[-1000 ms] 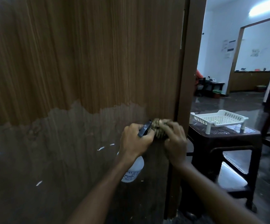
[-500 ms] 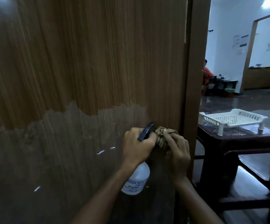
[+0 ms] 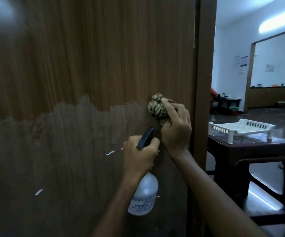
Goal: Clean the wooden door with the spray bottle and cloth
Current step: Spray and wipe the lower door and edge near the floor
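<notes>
On the wooden door [image 3: 87, 65], close to its right edge, a bunched cloth [image 3: 157, 108] is pressed by the curled right hand [image 3: 176, 129], the spray bottle [image 3: 144, 195] is gripped just below by the left hand [image 3: 139, 154], and open floor lies beyond a dark stool [image 3: 251, 151].

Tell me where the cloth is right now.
The cloth is bunched in the right hand, against the wooden door near its right edge, above the spray bottle.

A dark brown surface [image 3: 251, 147] stands just right of the door frame on the glossy floor [image 3: 264, 175]. A white perforated plastic tray [image 3: 240, 128] rests directly on it.
</notes>
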